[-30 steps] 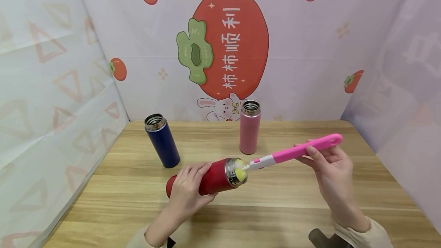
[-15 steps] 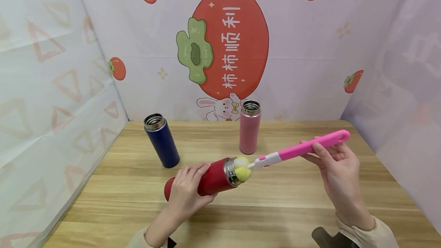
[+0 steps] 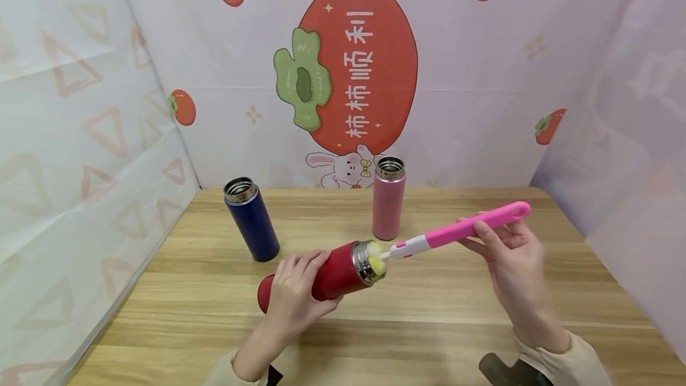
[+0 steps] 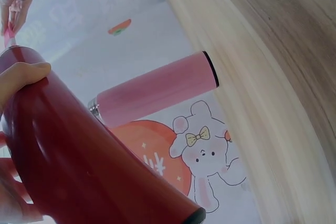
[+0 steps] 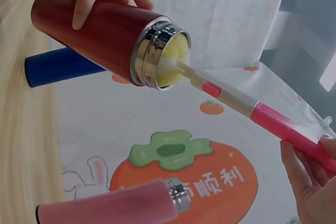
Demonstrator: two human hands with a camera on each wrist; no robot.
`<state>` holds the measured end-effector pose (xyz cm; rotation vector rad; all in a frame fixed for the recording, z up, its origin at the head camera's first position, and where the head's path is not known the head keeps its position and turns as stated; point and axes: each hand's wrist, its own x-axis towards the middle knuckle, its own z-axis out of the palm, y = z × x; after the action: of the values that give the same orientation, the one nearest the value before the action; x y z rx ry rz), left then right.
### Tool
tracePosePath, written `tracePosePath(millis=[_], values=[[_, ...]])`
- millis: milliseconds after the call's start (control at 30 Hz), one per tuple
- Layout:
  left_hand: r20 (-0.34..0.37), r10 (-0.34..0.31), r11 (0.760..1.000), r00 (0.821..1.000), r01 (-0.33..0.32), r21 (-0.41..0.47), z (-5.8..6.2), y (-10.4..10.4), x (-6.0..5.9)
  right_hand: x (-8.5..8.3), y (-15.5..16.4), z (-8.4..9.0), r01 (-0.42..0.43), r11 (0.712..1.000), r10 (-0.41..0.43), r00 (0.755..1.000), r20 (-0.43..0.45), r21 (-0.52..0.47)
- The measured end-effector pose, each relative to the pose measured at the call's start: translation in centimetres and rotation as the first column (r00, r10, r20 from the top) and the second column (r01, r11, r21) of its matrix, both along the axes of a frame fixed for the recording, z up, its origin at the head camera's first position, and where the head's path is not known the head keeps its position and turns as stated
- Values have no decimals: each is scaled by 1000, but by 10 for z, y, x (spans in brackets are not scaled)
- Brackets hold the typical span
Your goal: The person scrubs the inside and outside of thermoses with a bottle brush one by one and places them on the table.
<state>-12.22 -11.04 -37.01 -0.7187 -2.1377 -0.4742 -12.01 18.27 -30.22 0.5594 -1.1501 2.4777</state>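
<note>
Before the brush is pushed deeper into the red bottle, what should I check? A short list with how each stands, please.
1. Left hand has the red bottle: ok, fingers and thumb wrap its body.
2. Right hand has the brush: ok, held by the pink handle.
3. Sponge is in the bottle's mouth: ok, with part of it showing.
4. Brush lines up with the bottle: ok, roughly, in the head view.
5. Blue bottle and pink bottle stand apart from both hands: ok.
6. Inside of the red bottle is clean: cannot tell, it is hidden.
</note>
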Motion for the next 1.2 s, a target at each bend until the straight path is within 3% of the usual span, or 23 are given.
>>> tracePosePath(millis=[167, 400, 500, 567, 600, 633, 667, 767, 833, 867, 900, 967, 1100, 1200], values=[[6, 6, 1000, 1000, -6, 4, 0, 6, -2, -3, -12, -10, 67, 992, -73, 996, 58, 108], [76, -12, 1000, 997, 11, 19, 2, 16, -2, -41, -16, -86, 25, 971, -18, 999, -30, 239], [69, -12, 1000, 998, 10, 24, 0, 17, -2, -38, -25, -87, 58, 951, -69, 997, 23, 303], [56, -15, 1000, 998, 14, 23, -1, 17, -2, -29, -32, -75, 69, 940, -93, 994, 57, 333], [50, -17, 1000, 999, 15, 22, -2, 17, -3, -35, -29, -87, 72, 938, -90, 995, 40, 339], [47, -15, 1000, 999, 14, 21, -3, 17, -3, -29, -33, -76, 84, 931, -119, 990, 77, 354], [44, -15, 1000, 999, 14, 20, -3, 17, -3, -37, -30, -91, 73, 939, -100, 993, 64, 335], [27, -17, 1000, 999, 16, 18, -3, 18, -4, -28, -36, -76, 90, 932, -139, 983, 116, 351], [22, -16, 1000, 1000, 16, 16, -4, 17, -4, -23, -39, -66, 78, 943, -113, 989, 90, 323], [20, -17, 1000, 1000, 17, 16, -4, 17, -4, -26, -38, -71, 72, 947, -103, 991, 83, 313], [19, -17, 1000, 1000, 17, 15, -4, 17, -4, -17, -42, -55, 84, 938, -127, 986, 106, 336], [23, -17, 1000, 1000, 17, 12, -4, 17, -4, -29, -34, -77, 48, 955, -59, 998, 30, 293], [52, -13, 1000, 999, 13, 4, -4, 16, -3, -44, -24, -99, -1, 966, 2, 1000, -3, 258], [75, -8, 1000, 997, 8, 0, -4, 16, -2, -40, -23, -90, 7, 967, -16, 999, 35, 256]])
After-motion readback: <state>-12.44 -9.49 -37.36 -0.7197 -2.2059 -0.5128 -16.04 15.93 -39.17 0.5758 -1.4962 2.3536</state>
